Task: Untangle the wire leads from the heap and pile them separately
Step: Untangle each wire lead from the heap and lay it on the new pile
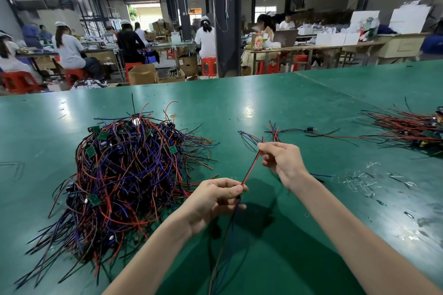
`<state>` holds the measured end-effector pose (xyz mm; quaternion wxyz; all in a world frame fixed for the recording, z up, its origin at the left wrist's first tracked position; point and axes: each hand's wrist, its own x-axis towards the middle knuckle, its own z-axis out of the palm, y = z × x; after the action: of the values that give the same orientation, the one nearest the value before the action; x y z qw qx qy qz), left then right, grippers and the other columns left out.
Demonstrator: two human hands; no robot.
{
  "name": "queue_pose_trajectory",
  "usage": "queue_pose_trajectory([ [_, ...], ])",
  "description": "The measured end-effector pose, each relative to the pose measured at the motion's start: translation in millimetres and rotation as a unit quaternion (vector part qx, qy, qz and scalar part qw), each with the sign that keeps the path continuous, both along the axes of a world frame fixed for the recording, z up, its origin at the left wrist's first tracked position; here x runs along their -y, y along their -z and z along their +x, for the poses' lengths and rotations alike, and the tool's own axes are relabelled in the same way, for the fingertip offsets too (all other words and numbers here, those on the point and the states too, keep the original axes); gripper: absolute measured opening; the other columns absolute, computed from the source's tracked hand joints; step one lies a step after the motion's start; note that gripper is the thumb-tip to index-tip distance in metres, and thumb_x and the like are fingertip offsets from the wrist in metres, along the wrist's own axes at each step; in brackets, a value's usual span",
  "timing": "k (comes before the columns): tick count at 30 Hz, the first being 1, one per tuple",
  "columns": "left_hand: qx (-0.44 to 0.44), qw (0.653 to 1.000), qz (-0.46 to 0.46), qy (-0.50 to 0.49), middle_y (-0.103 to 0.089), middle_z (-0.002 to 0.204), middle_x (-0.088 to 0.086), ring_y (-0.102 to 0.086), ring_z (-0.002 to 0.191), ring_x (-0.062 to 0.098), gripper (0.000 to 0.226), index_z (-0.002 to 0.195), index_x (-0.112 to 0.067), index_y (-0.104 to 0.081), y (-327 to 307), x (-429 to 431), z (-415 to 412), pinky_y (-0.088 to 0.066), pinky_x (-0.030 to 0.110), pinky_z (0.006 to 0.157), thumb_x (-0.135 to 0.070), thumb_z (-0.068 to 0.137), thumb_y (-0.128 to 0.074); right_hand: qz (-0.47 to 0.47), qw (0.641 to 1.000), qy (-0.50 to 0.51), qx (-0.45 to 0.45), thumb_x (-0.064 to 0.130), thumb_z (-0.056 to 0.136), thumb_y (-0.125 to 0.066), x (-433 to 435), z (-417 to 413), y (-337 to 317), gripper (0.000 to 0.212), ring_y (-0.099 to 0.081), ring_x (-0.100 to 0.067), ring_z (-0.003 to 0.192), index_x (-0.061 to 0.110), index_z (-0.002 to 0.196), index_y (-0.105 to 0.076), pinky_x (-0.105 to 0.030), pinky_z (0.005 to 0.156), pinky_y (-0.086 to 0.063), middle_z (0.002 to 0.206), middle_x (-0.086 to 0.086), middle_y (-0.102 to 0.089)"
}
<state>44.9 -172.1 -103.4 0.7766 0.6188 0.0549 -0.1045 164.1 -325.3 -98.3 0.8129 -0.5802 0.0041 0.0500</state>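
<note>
Both hands pinch one red wire lead (250, 167), left hand (213, 201) low, right hand (282, 160) high, stretching it taut between the tangled heap (124, 170) and the sorted pile (412, 127) at the tabletop's right edge, likely to straighten it.

green table (275, 103), red, blue and black wire heap (124, 175), red stools (208, 66)

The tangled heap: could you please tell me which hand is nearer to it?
Left. The left hand is just right of the heap, almost at its edge, while the right hand is farther right, well apart from it.
</note>
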Motion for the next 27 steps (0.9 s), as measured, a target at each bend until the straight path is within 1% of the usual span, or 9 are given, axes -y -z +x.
queue_pose_trajectory([
  [2,0.003,1.0,0.01,0.008,-0.05,0.056,0.002,-0.046,0.048,0.008,0.007,0.085,0.0,-0.067,-1,2,-1,-0.058,0.026,0.065,-0.001,0.085,-0.06,0.022,1.0,0.017,-0.015,-0.005,0.08,-0.067,5,5,0,0.013,-0.044,-0.005,0.037,-0.001,0.07,-0.062,-0.017,0.039,-0.043,0.052,-0.003,-0.058],
  [6,0.0,1.0,0.025,-0.016,-0.044,0.056,0.004,-0.044,0.047,0.01,0.012,0.078,0.0,-0.066,0,6,-1,-0.058,0.032,0.064,0.002,0.086,-0.058,0.019,1.0,0.014,-0.006,-0.006,0.08,-0.067,6,6,2,0.015,-0.045,-0.006,0.038,0.002,0.069,-0.062,-0.018,0.041,-0.044,0.052,-0.002,-0.058],
  [11,-0.001,0.999,0.024,-0.04,-0.049,0.055,0.0,-0.044,0.048,0.011,0.019,0.07,-0.003,-0.062,3,8,-1,-0.058,0.034,0.06,-0.011,0.086,-0.063,0.02,1.0,-0.002,0.022,-0.007,0.08,-0.067,3,3,1,0.014,-0.047,-0.005,0.04,0.004,0.072,-0.062,-0.018,0.044,-0.047,0.051,0.001,-0.06],
  [14,-0.001,0.998,0.044,-0.035,-0.047,0.056,0.002,-0.044,0.047,0.009,0.019,0.068,-0.001,-0.059,3,9,0,-0.058,0.032,0.06,-0.004,0.087,-0.061,0.01,0.999,-0.005,0.045,-0.005,0.079,-0.069,2,0,-2,0.013,-0.047,-0.005,0.042,0.004,0.073,-0.064,-0.018,0.045,-0.047,0.052,0.002,-0.061],
  [19,-0.007,0.997,0.068,-0.03,-0.048,0.059,0.004,-0.044,0.048,0.006,0.02,0.068,-0.002,-0.06,3,14,-2,-0.058,0.03,0.056,0.0,0.088,-0.058,-0.01,0.996,0.004,0.089,-0.001,0.078,-0.072,1,-5,-10,0.01,-0.047,-0.007,0.042,0.004,0.073,-0.066,-0.019,0.044,-0.046,0.056,-0.001,-0.063],
  [21,-0.007,0.996,0.074,-0.043,-0.054,0.064,0.004,-0.045,0.05,0.006,0.019,0.071,-0.002,-0.063,4,15,-2,-0.058,0.03,0.054,0.003,0.088,-0.056,0.008,0.996,-0.001,0.093,-0.001,0.078,-0.072,2,-8,-13,0.01,-0.048,-0.007,0.041,0.004,0.072,-0.065,-0.019,0.043,-0.046,0.056,-0.003,-0.064],
  [22,-0.005,0.996,0.076,-0.047,-0.059,0.065,0.002,-0.046,0.051,0.005,0.019,0.073,-0.002,-0.064,4,16,-2,-0.058,0.029,0.055,0.003,0.088,-0.056,0.023,0.996,-0.004,0.085,0.0,0.079,-0.071,2,-9,-14,0.011,-0.048,-0.007,0.04,0.003,0.071,-0.065,-0.019,0.042,-0.046,0.054,-0.003,-0.064],
  [24,0.006,0.996,0.078,-0.04,-0.062,0.059,-0.005,-0.048,0.048,0.002,0.017,0.075,-0.003,-0.063,4,15,-2,-0.058,0.029,0.056,0.003,0.089,-0.055,0.047,0.998,-0.011,0.04,0.004,0.081,-0.07,4,-9,-17,0.012,-0.047,-0.007,0.038,0.002,0.071,-0.063,-0.018,0.04,-0.045,0.051,-0.002,-0.062],
  [27,0.035,0.996,0.086,-0.015,-0.06,0.055,-0.01,-0.047,0.047,0.002,0.013,0.079,-0.003,-0.06,5,15,-3,-0.058,0.028,0.06,0.001,0.09,-0.056,0.089,0.992,-0.032,-0.081,0.006,0.084,-0.066,8,-4,-14,0.014,-0.046,-0.003,0.035,0.001,0.072,-0.06,-0.015,0.038,-0.044,0.047,-0.001,-0.057],
])
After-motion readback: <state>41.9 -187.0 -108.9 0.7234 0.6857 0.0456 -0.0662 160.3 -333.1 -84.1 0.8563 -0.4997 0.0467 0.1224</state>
